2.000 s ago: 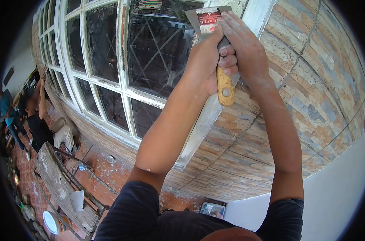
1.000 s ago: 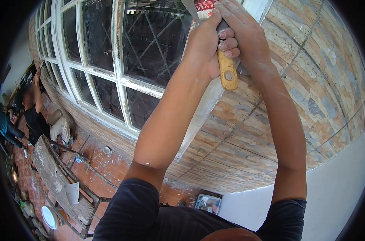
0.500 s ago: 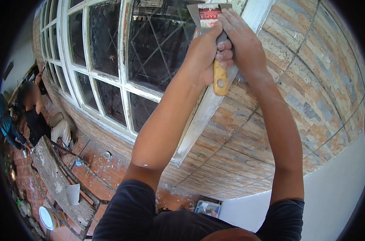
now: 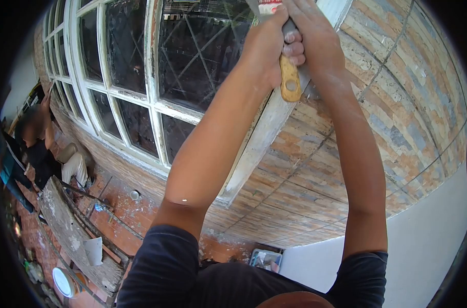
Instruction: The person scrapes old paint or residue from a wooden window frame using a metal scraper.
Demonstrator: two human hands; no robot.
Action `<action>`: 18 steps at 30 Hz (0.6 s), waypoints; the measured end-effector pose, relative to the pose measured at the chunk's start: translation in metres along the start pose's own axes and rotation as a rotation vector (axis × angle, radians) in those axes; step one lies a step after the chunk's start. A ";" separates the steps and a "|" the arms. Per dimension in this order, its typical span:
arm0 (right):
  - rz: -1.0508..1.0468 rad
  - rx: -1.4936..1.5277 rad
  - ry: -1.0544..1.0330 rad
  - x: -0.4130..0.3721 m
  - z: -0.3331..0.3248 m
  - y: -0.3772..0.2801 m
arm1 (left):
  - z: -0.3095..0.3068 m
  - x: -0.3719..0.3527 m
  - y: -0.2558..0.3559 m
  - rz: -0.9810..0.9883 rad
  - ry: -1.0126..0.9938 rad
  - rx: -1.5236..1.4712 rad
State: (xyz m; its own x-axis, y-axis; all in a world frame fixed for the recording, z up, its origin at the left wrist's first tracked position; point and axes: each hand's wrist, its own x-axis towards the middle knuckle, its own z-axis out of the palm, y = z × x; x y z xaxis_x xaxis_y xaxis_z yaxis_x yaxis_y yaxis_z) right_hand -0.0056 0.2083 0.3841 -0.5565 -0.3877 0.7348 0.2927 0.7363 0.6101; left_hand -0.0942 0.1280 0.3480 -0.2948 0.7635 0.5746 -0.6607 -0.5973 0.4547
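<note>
Gripping scraper (image 4: 290,94) w/ left hand (image 4: 265,49), fingers curled tight round wooden handle; bracing its upper part w/ right hand (image 4: 320,43), fingers straight & close together. Held up btwn window (image 4: 205,56) & tiled wall (image 4: 413,102), blade partly out of view.

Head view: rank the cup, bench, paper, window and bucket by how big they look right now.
1. Window, running past the top edge
2. Bench
3. Bucket, partly behind a bench leg
4. Paper
5. Cup

This is apparent size only.
</note>
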 end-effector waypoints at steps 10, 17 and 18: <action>0.012 0.103 0.104 -0.008 0.005 -0.001 | 0.014 -0.030 0.010 -0.063 0.102 -0.002; 0.063 0.059 0.057 -0.004 0.003 -0.006 | 0.008 -0.019 0.004 -0.069 0.105 0.014; 0.069 0.039 0.056 -0.003 0.004 -0.006 | 0.006 -0.017 0.005 -0.052 0.075 0.026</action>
State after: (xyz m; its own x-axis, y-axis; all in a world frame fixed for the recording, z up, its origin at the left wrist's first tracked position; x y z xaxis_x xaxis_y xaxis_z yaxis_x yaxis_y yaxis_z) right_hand -0.0084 0.2071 0.3769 -0.4914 -0.3652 0.7907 0.2976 0.7828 0.5465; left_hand -0.0883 0.1111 0.3445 -0.3123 0.8094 0.4974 -0.6583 -0.5618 0.5010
